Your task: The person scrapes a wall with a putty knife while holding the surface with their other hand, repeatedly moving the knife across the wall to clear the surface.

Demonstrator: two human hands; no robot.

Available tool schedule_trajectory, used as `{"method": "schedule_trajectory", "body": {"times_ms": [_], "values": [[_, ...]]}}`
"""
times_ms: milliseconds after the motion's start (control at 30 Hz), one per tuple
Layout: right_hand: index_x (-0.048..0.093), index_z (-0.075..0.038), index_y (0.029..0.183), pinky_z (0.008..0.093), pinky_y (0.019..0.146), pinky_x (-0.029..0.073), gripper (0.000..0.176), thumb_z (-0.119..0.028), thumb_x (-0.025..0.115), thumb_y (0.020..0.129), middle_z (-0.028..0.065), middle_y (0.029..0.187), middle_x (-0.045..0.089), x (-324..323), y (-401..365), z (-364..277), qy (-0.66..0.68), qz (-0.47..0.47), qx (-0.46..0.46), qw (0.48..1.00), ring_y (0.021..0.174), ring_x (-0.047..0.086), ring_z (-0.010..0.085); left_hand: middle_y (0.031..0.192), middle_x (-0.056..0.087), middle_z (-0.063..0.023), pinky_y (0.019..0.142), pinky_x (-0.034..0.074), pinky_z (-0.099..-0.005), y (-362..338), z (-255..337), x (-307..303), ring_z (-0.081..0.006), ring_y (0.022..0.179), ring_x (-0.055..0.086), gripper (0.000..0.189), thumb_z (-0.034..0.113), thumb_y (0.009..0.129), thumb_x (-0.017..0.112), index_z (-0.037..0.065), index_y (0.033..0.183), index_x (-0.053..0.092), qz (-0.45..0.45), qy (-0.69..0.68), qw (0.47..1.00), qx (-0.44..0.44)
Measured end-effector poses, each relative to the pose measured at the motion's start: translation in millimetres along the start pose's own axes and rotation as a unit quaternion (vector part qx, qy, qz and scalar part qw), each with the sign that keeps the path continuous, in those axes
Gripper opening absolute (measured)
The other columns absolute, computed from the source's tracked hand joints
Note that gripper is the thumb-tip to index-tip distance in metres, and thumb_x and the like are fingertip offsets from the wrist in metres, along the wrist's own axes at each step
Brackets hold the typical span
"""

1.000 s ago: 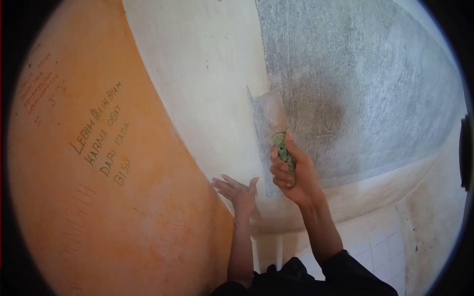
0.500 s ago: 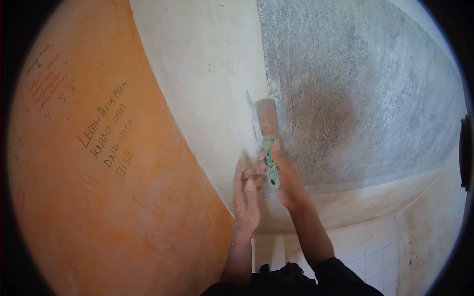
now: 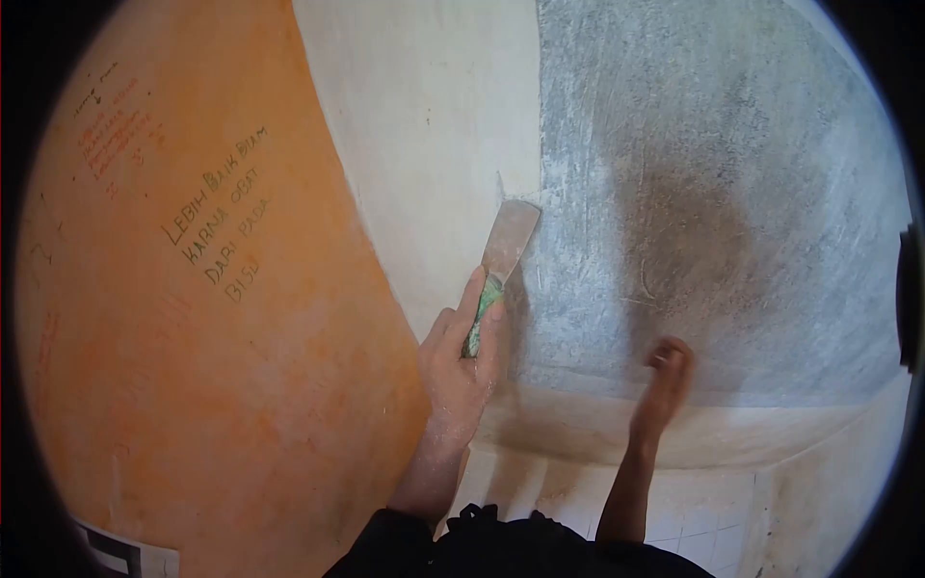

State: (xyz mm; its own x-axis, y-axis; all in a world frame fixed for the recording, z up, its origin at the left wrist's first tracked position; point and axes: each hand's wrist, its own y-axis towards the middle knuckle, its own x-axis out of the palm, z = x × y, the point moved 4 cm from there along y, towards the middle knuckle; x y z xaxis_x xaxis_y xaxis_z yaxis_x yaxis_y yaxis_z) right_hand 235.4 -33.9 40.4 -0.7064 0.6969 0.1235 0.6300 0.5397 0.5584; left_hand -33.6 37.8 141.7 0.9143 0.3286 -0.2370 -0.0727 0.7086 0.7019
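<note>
My left hand [image 3: 457, 371] is closed around the green handle of a scraper [image 3: 511, 236], a putty knife with a wide flat metal blade. The blade points up and slightly right, its tip at the border between the pale painted wall strip [image 3: 424, 87] and the rough grey wall [image 3: 597, 116]. Fine white dust lies on this hand and wrist. Lower right, in front of the grey wall, my right hand [image 3: 665, 380] has its fingers curled in, slightly blurred, and no object shows in it.
An orange wall [image 3: 318, 405] with handwritten lettering fills the left side. Below the grey wall runs a beige band [image 3: 597, 424], with white tiles [image 3: 694, 520] under it. A dark object [image 3: 906, 299] sits at the far right edge. A printed sheet [image 3: 135, 554] shows lower left.
The scraper has passed from my right hand to my left. My right hand has moved off to the right and down. The view has shifted slightly, and the blade now leans right.
</note>
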Motion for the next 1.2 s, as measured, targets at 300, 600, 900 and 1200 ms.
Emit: {"method": "schedule_trajectory", "body": {"times_ms": [300,600,900,1200], "values": [[-0.001,-0.003,0.153,0.0526,0.117,0.006,0.081,-0.054,0.033,0.1,0.0231,0.158,-0.008,-63,32,60,-0.409,0.155,-0.057,0.897,0.148,0.0,0.0358,0.062,0.043,-0.003,0.048,0.032,-0.0256,-2,17,11,-0.0084,0.055,0.038,0.036,0.005,0.089,0.067,0.006,0.125,0.064,0.083,0.068,0.994,0.028],[-0.013,0.0,0.15,0.0492,0.117,0.0,0.09,-0.061,0.028,0.098,0.0271,0.155,-0.019,-109,20,174,-0.188,-0.047,0.115,0.974,0.144,-0.013,0.0432,0.06,0.041,-0.0046,0.047,0.032,-0.0256,-8,15,13,-0.0096,0.053,0.037,0.037,0.003,0.086,0.07,0.007,0.123,0.066,0.108,0.079,0.991,0.024],[-0.013,0.0,0.15,0.0488,0.117,0.001,0.09,-0.061,0.028,0.098,0.0271,0.155,-0.019,-125,17,185,-0.189,-0.058,0.122,0.973,0.144,-0.012,0.0428,0.065,0.05,-0.0009,0.052,0.033,-0.0229,-13,14,13,-0.0059,0.059,0.041,0.032,0.004,0.09,0.066,0.001,0.123,0.064,0.088,0.072,0.993,-0.015],[-0.014,-0.001,0.15,0.0483,0.117,0.002,0.09,-0.061,0.029,0.099,0.0271,0.155,-0.019,-142,15,190,-0.188,-0.064,0.115,0.973,0.145,-0.011,0.0423,0.058,0.043,-0.0058,0.047,0.032,-0.0284,-3,26,16,-0.0104,0.051,0.037,0.033,0.005,0.089,0.067,0.006,0.122,0.067,0.12,0.074,0.989,0.044]]}}
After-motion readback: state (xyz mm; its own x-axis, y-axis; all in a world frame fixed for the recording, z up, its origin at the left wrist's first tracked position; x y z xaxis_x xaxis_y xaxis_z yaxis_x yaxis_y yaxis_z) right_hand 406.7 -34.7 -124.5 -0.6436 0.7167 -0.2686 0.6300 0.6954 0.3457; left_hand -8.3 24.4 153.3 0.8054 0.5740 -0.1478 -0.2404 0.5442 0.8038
